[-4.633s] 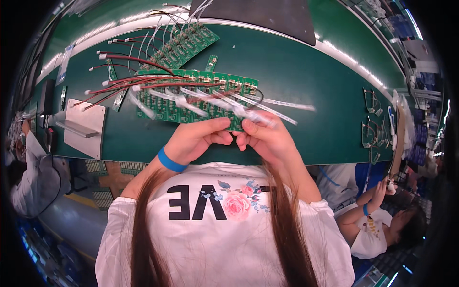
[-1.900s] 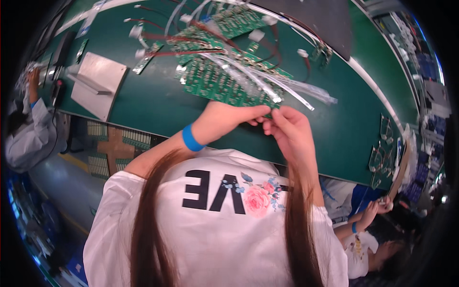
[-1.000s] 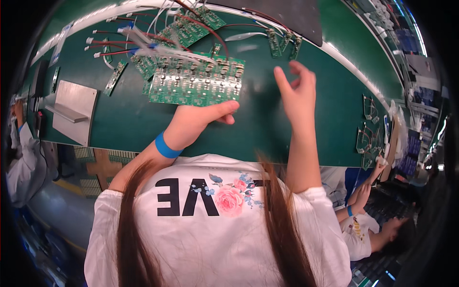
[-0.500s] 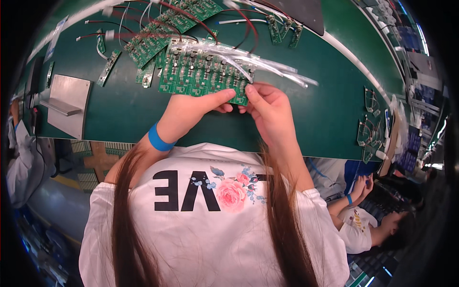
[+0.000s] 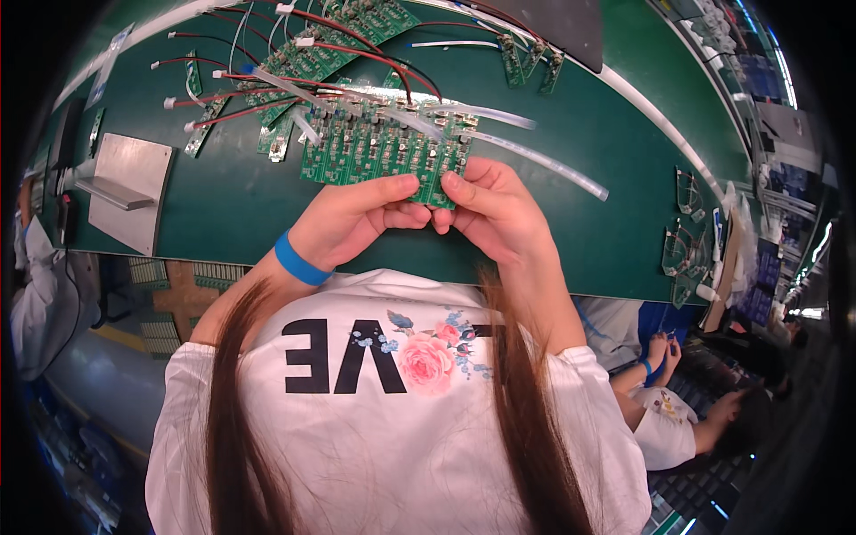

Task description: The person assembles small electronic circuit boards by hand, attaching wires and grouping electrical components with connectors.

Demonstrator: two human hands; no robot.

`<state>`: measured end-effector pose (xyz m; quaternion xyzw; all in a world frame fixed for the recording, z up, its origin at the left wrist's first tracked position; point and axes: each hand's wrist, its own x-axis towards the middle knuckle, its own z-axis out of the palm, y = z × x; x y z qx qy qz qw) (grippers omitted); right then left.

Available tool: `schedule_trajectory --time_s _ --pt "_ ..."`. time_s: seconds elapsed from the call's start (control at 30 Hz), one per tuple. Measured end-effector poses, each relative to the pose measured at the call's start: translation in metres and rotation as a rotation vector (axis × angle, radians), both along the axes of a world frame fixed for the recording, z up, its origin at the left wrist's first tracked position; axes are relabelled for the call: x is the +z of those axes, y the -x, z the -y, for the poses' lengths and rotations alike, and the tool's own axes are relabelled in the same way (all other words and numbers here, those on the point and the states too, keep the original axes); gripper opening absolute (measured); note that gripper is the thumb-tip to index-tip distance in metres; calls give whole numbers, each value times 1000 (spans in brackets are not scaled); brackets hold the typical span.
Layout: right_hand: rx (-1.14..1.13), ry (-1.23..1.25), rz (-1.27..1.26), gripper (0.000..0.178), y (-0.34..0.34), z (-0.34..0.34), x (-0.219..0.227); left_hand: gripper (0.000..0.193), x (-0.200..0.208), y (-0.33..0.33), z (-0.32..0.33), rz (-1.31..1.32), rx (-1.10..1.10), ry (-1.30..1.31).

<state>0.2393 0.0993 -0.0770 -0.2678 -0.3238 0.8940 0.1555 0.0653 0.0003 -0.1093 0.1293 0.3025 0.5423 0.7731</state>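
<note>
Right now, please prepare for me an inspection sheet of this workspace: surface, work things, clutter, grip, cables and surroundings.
Surface: green tabletop.
Work things: circuit-board panel in both hands; whether it touches the tabletop, I cannot tell.
Clutter: second panel beyond it; three small boards at far right; metal plate at left; wired boards at right.
Grip: left hand and right hand, both closed on the near edge.
Cables: red-and-black wires with white connectors, crossing; pale strips reaching past the panel's right side.
Surroundings: co-workers at left and right.
</note>
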Motion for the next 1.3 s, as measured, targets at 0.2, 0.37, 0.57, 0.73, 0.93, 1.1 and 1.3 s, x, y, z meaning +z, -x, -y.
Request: schedule_trajectory --time_s 0.2,0.37,0.57,0.73,0.93,1.1,1.3 --pt "-25 30 -44 23 -1 -25 -7 23 -1 1 -2 284 133 -90" --pt "-447 -1427 1073 33 -2 -65 -5 18 29 -5 -8 -289 192 -15" --pt "-149 -407 254 18 -2 1 0 31 25 -14 -13 -730 207 -251" --pt "-245 -274 101 11 1 19 -9 35 23 -11 -11 -726 192 -272" --pt "-307 -248 181 11 -1 21 -1 28 23 -8 -4 -387 119 11" --pt "-80 -101 97 14 -7 15 -7 27 24 -2 1 -338 81 68" --pt "-30 -6 10 17 -2 19 -1 25 9 8 8 -33 -41 78"
